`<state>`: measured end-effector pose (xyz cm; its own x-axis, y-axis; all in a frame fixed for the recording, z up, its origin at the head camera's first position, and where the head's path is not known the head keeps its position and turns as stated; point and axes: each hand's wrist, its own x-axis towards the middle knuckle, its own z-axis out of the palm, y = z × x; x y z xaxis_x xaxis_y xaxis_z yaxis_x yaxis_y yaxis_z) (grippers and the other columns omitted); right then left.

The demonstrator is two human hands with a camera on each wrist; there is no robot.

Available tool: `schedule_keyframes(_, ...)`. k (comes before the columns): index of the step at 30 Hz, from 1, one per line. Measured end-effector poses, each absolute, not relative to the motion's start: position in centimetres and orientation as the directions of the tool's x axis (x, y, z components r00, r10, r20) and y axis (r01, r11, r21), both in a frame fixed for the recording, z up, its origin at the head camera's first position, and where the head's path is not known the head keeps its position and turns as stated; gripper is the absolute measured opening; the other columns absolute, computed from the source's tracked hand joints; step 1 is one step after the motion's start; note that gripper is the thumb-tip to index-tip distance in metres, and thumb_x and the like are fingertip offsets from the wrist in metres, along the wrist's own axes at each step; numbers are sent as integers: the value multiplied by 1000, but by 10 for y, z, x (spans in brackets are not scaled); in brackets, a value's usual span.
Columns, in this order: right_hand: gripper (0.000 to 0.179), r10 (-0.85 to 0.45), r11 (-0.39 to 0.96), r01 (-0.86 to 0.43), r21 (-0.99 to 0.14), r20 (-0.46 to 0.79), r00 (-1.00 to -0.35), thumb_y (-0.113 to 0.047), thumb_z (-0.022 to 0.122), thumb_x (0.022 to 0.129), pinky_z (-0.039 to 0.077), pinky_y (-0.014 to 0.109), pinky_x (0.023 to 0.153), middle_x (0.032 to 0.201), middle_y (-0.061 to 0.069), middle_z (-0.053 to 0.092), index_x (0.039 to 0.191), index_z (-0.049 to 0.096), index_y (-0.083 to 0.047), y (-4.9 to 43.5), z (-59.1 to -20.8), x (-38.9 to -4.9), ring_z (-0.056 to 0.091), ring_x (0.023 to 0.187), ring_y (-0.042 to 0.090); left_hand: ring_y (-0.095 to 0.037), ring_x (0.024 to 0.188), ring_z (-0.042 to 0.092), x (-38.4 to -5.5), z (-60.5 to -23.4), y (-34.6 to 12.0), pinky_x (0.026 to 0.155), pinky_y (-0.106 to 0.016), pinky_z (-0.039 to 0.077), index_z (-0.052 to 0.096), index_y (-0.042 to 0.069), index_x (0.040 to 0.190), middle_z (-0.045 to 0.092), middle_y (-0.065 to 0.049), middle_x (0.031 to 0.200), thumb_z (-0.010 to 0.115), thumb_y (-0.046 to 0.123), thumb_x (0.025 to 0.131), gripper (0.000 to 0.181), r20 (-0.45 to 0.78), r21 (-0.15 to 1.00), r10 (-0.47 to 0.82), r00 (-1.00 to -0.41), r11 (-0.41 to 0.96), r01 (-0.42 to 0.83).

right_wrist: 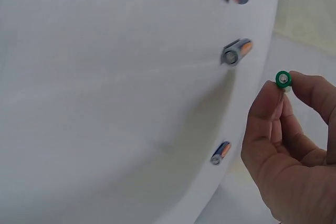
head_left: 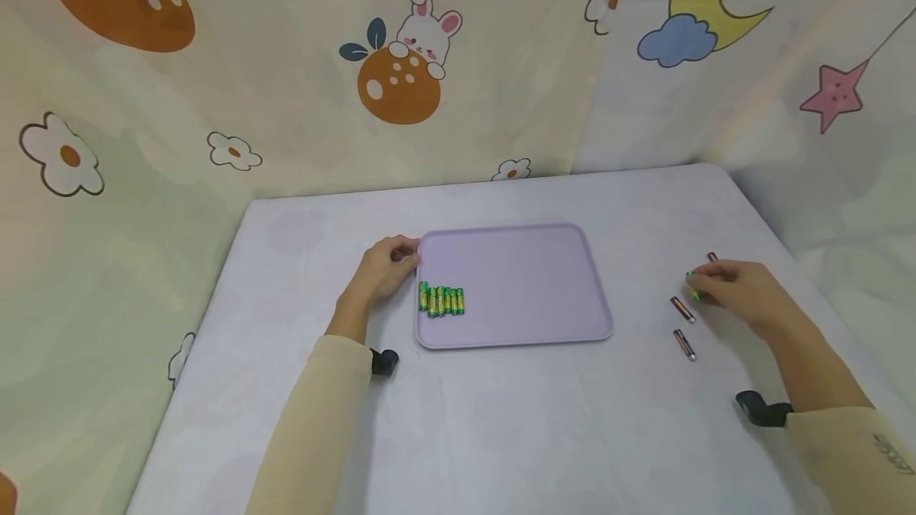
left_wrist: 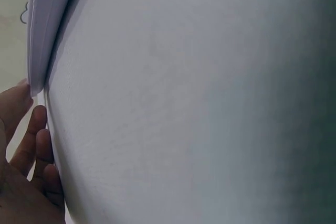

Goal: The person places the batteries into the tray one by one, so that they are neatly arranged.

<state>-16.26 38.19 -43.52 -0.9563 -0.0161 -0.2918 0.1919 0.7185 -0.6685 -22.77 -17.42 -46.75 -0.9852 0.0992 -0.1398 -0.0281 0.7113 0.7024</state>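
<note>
At the left rim of the pale purple tray [head_left: 515, 284], my left hand [head_left: 387, 267] touches the edge with its fingertips. The left wrist view shows the digits [left_wrist: 32, 140] loosely bent, one against the tray rim [left_wrist: 44, 35] and others low by the tabletop. Several green batteries [head_left: 440, 301] stand in a row inside the tray's left side. On the right, my right hand [head_left: 740, 292] pinches a green battery [right_wrist: 283, 80] between thumb and fingertips, above the table. Dark batteries with orange bands lie near it: one [head_left: 683, 309], another [head_left: 685, 345], and a third [head_left: 712, 257] partly behind the hand.
A white cloth covers the table [head_left: 501, 427]. Behind it and at both sides hang printed fabric walls [head_left: 286, 62]. A black wrist strap piece [head_left: 385, 362] sits at the left cuff, another [head_left: 762, 409] at the right.
</note>
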Motion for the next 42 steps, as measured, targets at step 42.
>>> schedule_keyframes(42,40,-226,344,134,-929,-221,-949,-20,68,100,58,23,85,113,17,69,125,61,11,231,-439,-186,66,92,10,-29,129,52,-229,-471,-174,112,-47,43,61,19,140,61,-7,135,64,26,103,38,-137,714,86,-987,699,-38)
